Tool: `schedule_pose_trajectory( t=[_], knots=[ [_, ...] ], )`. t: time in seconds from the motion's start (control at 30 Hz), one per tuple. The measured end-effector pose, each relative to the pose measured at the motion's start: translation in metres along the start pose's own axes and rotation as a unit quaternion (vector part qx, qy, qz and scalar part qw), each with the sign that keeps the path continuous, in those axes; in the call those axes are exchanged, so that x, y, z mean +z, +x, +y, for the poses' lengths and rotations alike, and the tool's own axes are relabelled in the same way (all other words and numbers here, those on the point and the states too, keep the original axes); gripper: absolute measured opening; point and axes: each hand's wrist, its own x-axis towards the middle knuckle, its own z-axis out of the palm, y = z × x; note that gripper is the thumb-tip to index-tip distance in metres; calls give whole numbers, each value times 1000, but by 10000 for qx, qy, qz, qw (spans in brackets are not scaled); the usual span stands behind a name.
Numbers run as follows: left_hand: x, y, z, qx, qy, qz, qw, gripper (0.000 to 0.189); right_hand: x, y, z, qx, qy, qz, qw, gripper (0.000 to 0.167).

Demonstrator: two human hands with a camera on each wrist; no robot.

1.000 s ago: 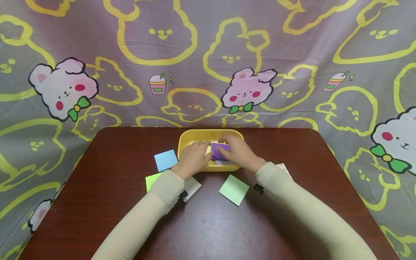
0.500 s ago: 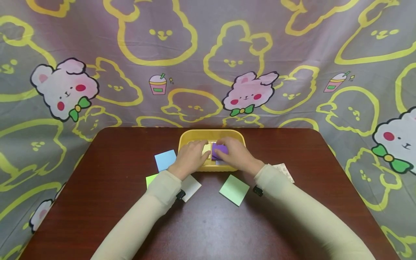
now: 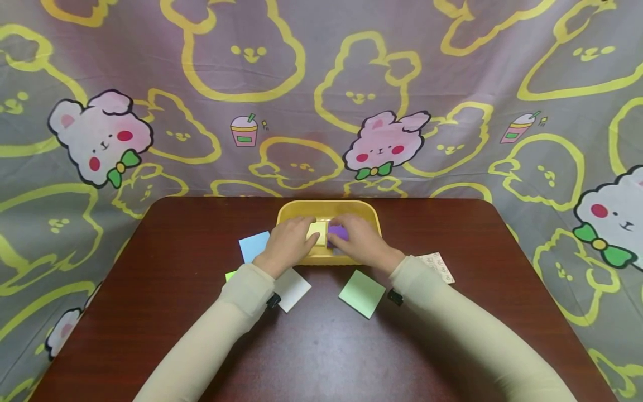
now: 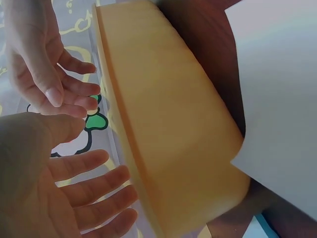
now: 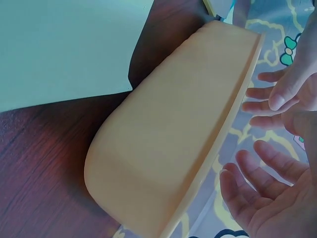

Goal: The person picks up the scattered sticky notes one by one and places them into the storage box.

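A yellow plastic bin (image 3: 329, 260) stands at the back of the table. Inside it lie a pale yellow sticky-note pad (image 3: 316, 233) and, beside it, a purple pad (image 3: 336, 233). My left hand (image 3: 287, 241) hovers over the bin's left part, beside the yellow pad. Over the right part is my right hand (image 3: 365, 241), partly covering the purple pad from above. In the wrist views, the left hand (image 4: 89, 196) and right hand (image 5: 267, 191) show loosely bent fingers with nothing held, above the bin's rim. The bin's inside is hidden there.
On the brown table (image 3: 321, 357) lie a blue pad (image 3: 254, 246), a mostly covered lime pad (image 3: 229, 276), a white pad (image 3: 293, 290), a mint pad (image 3: 361, 293) and a patterned pad (image 3: 439, 267). A patterned cloth (image 3: 311, 111) hangs behind.
My left hand has shifted left, uncovering more of the yellow pad. The right hand has slid slightly left over the purple pad. The pads on the table stay put.
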Motion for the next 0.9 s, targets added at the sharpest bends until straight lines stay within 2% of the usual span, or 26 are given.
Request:
schedule_pose_trajectory(
  t=[0.23, 0.53, 0.9],
  knots=[
    [1, -2, -4, -10, 28, -61, 10000, 43, 4, 0, -2, -109, 53, 34, 9999, 33],
    [1, -4, -6, 5, 34, 56, 10000, 40, 8, 0, -8, -46, -156, 23, 9999, 35],
    [-1, -6, -11, -107, 61, 27, 9999, 41, 13, 2, -12, -32, 0, -96, 9999, 36]
  ],
)
